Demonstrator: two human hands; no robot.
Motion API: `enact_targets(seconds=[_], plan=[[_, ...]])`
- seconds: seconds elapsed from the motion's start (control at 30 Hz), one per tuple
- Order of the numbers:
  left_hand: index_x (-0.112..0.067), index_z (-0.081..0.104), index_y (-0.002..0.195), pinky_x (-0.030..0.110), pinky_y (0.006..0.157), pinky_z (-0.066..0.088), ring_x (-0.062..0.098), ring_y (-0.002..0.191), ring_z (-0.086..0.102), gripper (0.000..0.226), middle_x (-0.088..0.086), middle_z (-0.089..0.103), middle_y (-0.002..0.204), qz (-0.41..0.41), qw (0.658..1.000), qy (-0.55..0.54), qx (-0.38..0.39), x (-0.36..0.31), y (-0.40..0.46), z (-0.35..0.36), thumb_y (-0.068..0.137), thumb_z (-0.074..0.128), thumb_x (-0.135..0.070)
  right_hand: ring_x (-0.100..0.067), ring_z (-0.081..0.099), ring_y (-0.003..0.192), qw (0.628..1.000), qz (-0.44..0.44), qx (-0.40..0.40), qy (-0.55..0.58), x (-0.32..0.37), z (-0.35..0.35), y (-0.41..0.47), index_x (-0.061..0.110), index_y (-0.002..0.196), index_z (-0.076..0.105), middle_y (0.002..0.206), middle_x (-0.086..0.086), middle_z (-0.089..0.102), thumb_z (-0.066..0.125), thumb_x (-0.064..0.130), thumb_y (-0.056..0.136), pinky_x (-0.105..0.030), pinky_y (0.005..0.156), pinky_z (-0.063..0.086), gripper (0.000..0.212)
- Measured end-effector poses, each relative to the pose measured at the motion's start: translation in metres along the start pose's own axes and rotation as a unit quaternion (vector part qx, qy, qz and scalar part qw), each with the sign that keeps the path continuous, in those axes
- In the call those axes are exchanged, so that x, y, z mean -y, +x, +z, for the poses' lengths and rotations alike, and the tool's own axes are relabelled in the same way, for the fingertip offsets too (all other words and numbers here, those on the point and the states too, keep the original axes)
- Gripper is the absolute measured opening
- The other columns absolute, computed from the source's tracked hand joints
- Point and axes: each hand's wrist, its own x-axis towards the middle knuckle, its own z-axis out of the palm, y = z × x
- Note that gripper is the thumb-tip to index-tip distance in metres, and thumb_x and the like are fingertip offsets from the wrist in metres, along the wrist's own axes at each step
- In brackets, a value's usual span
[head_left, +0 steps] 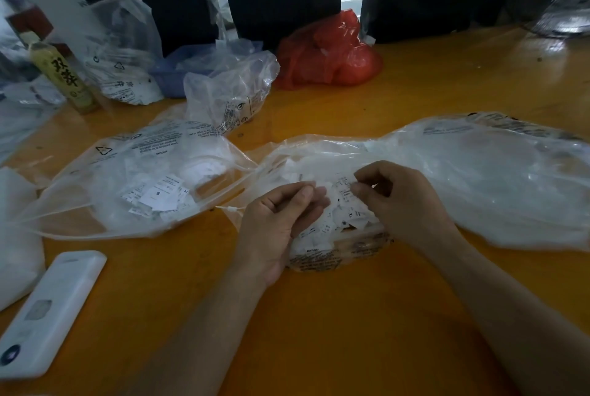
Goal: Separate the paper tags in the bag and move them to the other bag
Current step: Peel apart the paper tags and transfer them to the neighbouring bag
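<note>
Orange-yellow wooden table [319,316], dark curtains hanging along its far edge with a bright gap of daylight between them. Lighting is dim.

Near centre lies a clear plastic bag [479,178] printed with warning text, spread out to the right. Its open end holds a heap of small white paper tags [338,220], some marked XL and M. Both hands work at this heap. The left hand [281,220] lies palm up at the bag mouth, fingers curled, thumb and forefinger pressed together on a white tag. The right hand [399,201] is knuckles up, fingers curled, fingertips pinching tags at the top of the heap. The two hands are just beside each other.

To the left, apart from the first, a second clear plastic bag [134,178] lies open toward the hands; it holds loose tags [159,197], one marked S.

Near left: a white oblong device [54,309] flat on the table. Far left: a yellow-labelled bottle [60,76] and further clear bags with contents [121,54]. Far centre: a crumpled clear bag [230,92], a blue tray [172,79] behind it, and a red plastic bag [329,54].
</note>
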Motion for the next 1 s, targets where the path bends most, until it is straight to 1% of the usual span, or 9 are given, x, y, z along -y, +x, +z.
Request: enact_targets(seconds=[0.1,0.2,0.3,0.5,0.7,0.77,0.87,0.93,1.0], plan=[[-0.008,0.083,0.099,0.024,0.083,0.062,0.033,0.104,0.078,0.021,0.022,0.078,0.109,-0.006,1.000,-0.015,0.004,0.000,0.001,0.000,0.081,0.077,-0.015,-0.005,0.067,0.068,0.997,0.012,-0.028,0.073,0.000,-0.002,0.000,0.033,0.089,0.063,0.080,0.018,0.070,0.074,0.029,0.094,-0.014,0.059,0.053,0.013],[-0.005,0.081,0.105,0.026,0.086,0.062,0.034,0.107,0.077,0.025,0.023,0.078,0.111,-0.007,1.000,-0.017,0.017,0.000,0.001,0.000,0.082,0.076,-0.013,-0.009,0.069,0.063,0.985,0.011,-0.031,0.171,0.001,-0.005,-0.001,0.020,0.089,0.065,0.074,0.005,0.073,0.074,0.022,0.094,-0.017,0.059,0.054,0.010],[-0.006,0.082,0.105,0.027,0.089,0.061,0.034,0.109,0.076,0.024,0.023,0.078,0.112,-0.012,0.999,-0.012,0.037,0.000,0.000,0.000,0.082,0.076,-0.012,-0.016,0.067,0.064,0.970,-0.001,-0.037,0.242,0.003,-0.009,-0.001,0.020,0.086,0.070,0.073,-0.003,0.072,0.073,0.028,0.095,-0.023,0.064,0.055,0.013],[-0.011,0.083,0.106,0.027,0.092,0.060,0.033,0.110,0.076,0.023,0.020,0.078,0.113,-0.004,0.998,0.026,0.061,0.002,-0.002,0.002,0.084,0.078,-0.016,-0.023,0.045,0.058,0.969,-0.008,0.002,0.245,0.009,-0.003,-0.006,0.026,0.077,0.068,0.061,-0.004,0.056,0.072,0.055,0.087,-0.041,0.060,0.041,0.031],[-0.011,0.082,0.106,0.027,0.093,0.060,0.032,0.108,0.077,0.024,0.019,0.079,0.109,0.016,0.997,0.054,0.051,0.003,-0.002,0.001,0.085,0.076,-0.020,-0.037,0.038,0.056,0.972,0.011,0.034,0.231,0.011,0.003,-0.009,0.025,0.081,0.071,0.061,-0.017,0.050,0.071,0.063,0.082,-0.047,0.056,0.036,0.038],[-0.009,0.081,0.109,0.027,0.092,0.060,0.031,0.108,0.077,0.026,0.021,0.079,0.108,0.017,0.997,0.053,0.048,0.003,-0.002,0.001,0.086,0.074,-0.019,-0.032,0.036,0.054,0.975,0.018,0.034,0.217,0.010,0.004,-0.008,0.024,0.083,0.072,0.058,-0.011,0.051,0.071,0.062,0.082,-0.045,0.053,0.034,0.037],[-0.015,0.084,0.103,0.027,0.090,0.061,0.030,0.105,0.078,0.021,0.022,0.079,0.105,0.018,0.998,0.041,0.039,0.002,-0.003,0.002,0.085,0.075,-0.018,-0.014,0.037,0.048,0.981,0.017,0.016,0.192,0.007,0.005,-0.007,0.024,0.085,0.072,0.054,0.006,0.051,0.072,0.050,0.089,-0.030,0.048,0.032,0.026],[-0.017,0.085,0.100,0.028,0.087,0.062,0.030,0.103,0.078,0.019,0.021,0.079,0.102,0.021,0.999,0.034,0.035,0.001,-0.003,0.003,0.083,0.075,-0.019,-0.005,0.035,0.043,0.984,0.009,0.000,0.180,0.006,0.004,-0.006,0.025,0.082,0.071,0.052,0.011,0.050,0.073,0.044,0.091,-0.018,0.043,0.030,0.021],[-0.015,0.085,0.099,0.028,0.085,0.063,0.031,0.101,0.078,0.019,0.020,0.080,0.103,0.022,0.999,0.031,0.030,0.000,-0.002,0.003,0.082,0.075,-0.020,-0.004,0.035,0.041,0.984,0.010,-0.014,0.178,0.006,0.005,-0.006,0.025,0.080,0.070,0.050,0.012,0.049,0.074,0.041,0.091,-0.014,0.041,0.029,0.020]])
